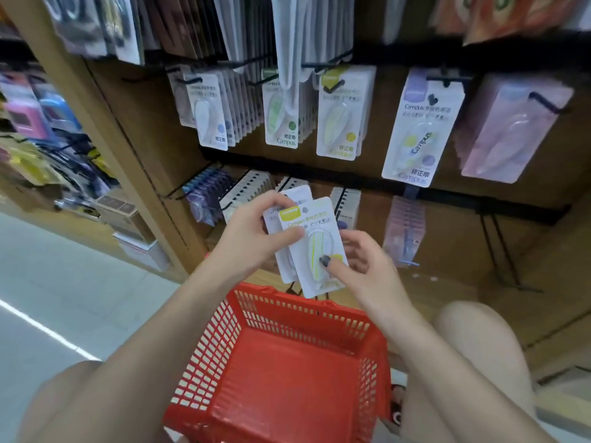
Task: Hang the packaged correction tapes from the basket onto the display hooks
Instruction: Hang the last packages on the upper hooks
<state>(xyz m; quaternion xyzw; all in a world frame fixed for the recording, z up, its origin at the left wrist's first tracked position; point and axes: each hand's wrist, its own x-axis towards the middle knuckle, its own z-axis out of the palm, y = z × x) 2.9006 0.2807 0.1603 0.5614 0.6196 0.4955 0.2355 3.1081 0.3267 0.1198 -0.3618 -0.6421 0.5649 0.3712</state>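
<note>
- The wooden display shelf (140,129) fills the upper part of the view; its top rows of hanging stock are blurred and cut off by the frame's upper edge, so what they are cannot be told.
- The red basket (224,362) sits low in the middle, between the person's knees; its near rim is cut off by the bottom edge, and the floor of it that shows holds nothing.
- On the middle rail, black display hooks (332,86) carry rows of carded correction tapes: a blue-dot row at left, then green, then the yellow row (340,123), then a lilac card hanging tilted, then a pink pack at right, blurred.
- A long white strip hangs from above and covers part of the green row.
- Below that rail, more hooks hold packs seen end-on; the hands hide the middle ones. A bare hook (502,254) juts out at lower right with open brown backboard around it.
- The left hand (252,235) pinches the top of the packaged correction tapes (311,247), thumb across the front card, fingers behind.
- These are at least two overlapped cards, yellow-labelled one foremost, held above the basket's far rim and in front of the lower hooks; the rear card is mostly covered.
- The right hand (361,263) grips the yellow card's lower right, thumb with dark-painted nail pressed on its blister.
</note>
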